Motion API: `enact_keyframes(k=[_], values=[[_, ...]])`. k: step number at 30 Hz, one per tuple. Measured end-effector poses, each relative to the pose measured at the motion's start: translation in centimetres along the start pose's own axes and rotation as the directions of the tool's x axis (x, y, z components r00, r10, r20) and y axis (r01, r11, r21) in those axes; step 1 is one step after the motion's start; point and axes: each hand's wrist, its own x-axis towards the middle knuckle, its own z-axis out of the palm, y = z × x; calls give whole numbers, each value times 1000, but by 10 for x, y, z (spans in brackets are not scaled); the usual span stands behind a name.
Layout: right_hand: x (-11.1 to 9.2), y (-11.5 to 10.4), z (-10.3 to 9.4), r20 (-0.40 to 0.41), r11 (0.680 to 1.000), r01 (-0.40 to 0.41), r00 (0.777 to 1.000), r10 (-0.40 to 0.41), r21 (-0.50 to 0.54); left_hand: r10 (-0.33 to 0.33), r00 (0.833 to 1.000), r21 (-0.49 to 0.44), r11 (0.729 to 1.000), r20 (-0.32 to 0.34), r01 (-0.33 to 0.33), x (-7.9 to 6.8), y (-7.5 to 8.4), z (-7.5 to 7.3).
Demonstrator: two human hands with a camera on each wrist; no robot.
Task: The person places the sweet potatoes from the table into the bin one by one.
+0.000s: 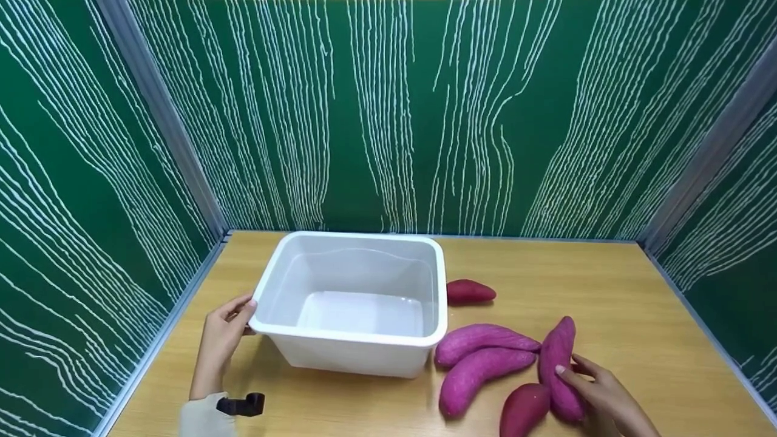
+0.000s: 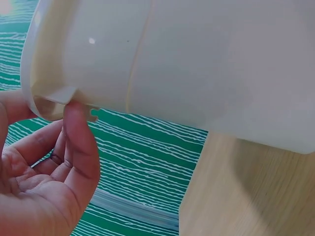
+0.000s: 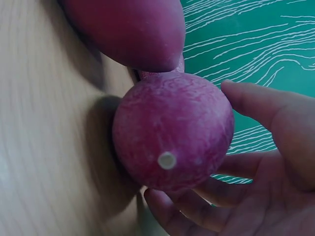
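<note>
A deep white plastic bin (image 1: 358, 355) stands left of the middle of the table. My left hand (image 1: 221, 334) pinches its left rim between thumb and fingers; the left wrist view shows the thumb (image 2: 80, 142) under the lip. On the right, my right hand (image 1: 601, 388) grips a long purple sweet potato (image 1: 558, 364), thumb on one side and fingers curled under the other. The right wrist view has this sweet potato (image 3: 172, 132) end-on, near the table surface. Against its lower left lies a plump red sweet potato (image 1: 525, 409).
Two curved purple sweet potatoes, an upper one (image 1: 482, 341) and a lower one (image 1: 479, 376), lie between the bin and my right hand. Another red sweet potato (image 1: 470, 292) sits by the bin's right wall. Green panels (image 1: 376, 121) with white lines enclose the wooden table (image 1: 576, 279).
</note>
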Motion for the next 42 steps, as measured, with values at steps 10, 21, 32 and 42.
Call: enact_keyframes(k=[10, 21, 32, 42], values=[[0, 3, 4, 39, 986, -38, 999, 33, 160, -12, 999, -80, 997, -34, 9, -2, 1, 1], [1, 6, 6, -17, 996, -11, 1000, 13, 90, -33, 999, -116, 993, -42, 28, -3, 2, 1], [1, 4, 6, -4, 993, -16, 1000, 17, 118, -22, 1000, 19, 1000, -13, 22, -6, 7, -8], [1, 3, 6, 12, 990, -49, 999, 48, 130, -11, 1000, 39, 999, 16, 10, -11, 15, -14]])
